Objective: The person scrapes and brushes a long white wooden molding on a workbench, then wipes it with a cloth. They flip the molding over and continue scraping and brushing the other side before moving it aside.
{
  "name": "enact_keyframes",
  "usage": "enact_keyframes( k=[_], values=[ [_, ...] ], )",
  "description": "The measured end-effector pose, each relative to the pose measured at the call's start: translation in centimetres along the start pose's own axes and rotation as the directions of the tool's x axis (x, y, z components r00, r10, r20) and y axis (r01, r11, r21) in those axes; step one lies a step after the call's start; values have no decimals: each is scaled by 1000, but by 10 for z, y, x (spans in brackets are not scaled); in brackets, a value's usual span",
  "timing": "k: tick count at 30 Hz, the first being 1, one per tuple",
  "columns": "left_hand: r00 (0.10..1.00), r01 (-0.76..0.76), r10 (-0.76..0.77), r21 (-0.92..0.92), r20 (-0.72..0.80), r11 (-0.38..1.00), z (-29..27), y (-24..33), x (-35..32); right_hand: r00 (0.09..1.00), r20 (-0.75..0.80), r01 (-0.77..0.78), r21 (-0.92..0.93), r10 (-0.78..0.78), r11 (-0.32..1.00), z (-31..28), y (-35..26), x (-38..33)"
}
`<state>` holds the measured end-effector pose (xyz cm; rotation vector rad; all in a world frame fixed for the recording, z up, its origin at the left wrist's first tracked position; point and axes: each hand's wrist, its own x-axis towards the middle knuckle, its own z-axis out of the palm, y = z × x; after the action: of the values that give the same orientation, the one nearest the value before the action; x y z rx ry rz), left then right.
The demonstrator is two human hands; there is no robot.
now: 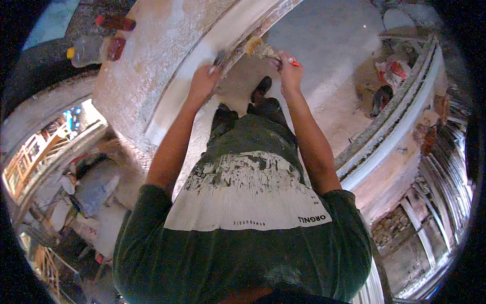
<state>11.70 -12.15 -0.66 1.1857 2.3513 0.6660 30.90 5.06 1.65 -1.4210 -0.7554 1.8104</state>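
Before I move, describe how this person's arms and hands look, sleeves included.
The left hand and right hand show no gloves. Both forearms are bare below the short, dark green sleeves of a T-shirt. No watch or bracelet shows; the picture is too grainy to tell about rings.

The head view looks steeply down from the person's brow, its upper part facing ahead; the shirt is nearest; left grip and right grip sit farther off, up-frame; the fisheye bends straight edges.
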Motion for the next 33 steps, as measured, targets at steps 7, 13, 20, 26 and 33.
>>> enact_keyframes(
  k=[7,13,20,26,33],
  values=[
    [996,-40,37,-35,-81,999,34,51,70,997,79,-19,-76,25,997,-23,-10,39],
    [999,-27,28,8,-24,1000,83,117,230,990,133,53,-66,-44,996,-47,-66,61],
    [957,-37,-82,394,280,918,-41,13,0,991,-132,29,72,-19,997,-127,-71,81],
    [946,-300,206,433,251,850,-38,-2,19,958,-285,-5,90,30,996,-160,-84,71],
    [899,-434,345,431,271,791,76,152,330,968,-247,46,38,-36,998,-153,-114,107]
  ],
)
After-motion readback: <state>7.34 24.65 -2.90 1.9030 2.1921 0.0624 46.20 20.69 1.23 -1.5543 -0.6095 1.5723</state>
